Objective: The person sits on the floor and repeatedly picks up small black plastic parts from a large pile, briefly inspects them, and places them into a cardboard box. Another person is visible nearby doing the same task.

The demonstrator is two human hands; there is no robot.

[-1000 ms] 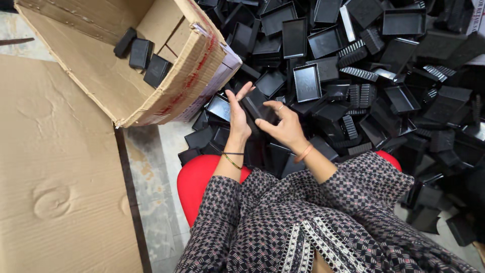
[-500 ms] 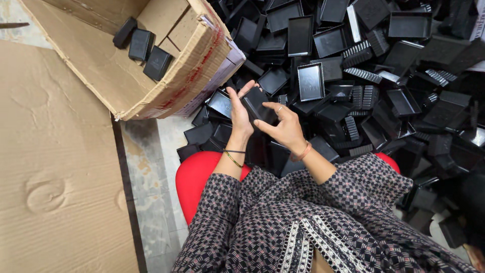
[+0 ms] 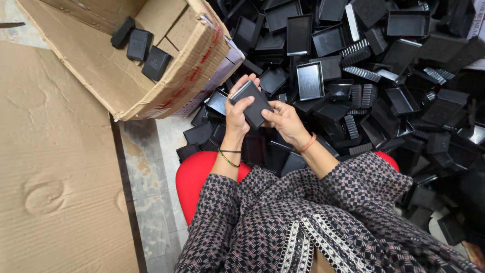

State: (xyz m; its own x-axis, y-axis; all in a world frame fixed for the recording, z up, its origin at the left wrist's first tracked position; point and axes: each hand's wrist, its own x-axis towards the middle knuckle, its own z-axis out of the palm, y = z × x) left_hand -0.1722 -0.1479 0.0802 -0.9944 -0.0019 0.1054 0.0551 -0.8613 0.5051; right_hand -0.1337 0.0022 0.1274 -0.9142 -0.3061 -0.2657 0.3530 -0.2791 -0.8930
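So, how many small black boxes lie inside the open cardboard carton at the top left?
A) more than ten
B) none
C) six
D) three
D: three small black boxes lie side by side on the inner wall of the cardboard carton, while the left hand and the right hand hold another black box together over the pile of black trays.

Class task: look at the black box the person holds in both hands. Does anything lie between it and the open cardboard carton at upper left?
Nothing visible does. The black box is held in the left hand and right hand above the pile of black trays, beside the cardboard carton; only the carton's near wall separates them.
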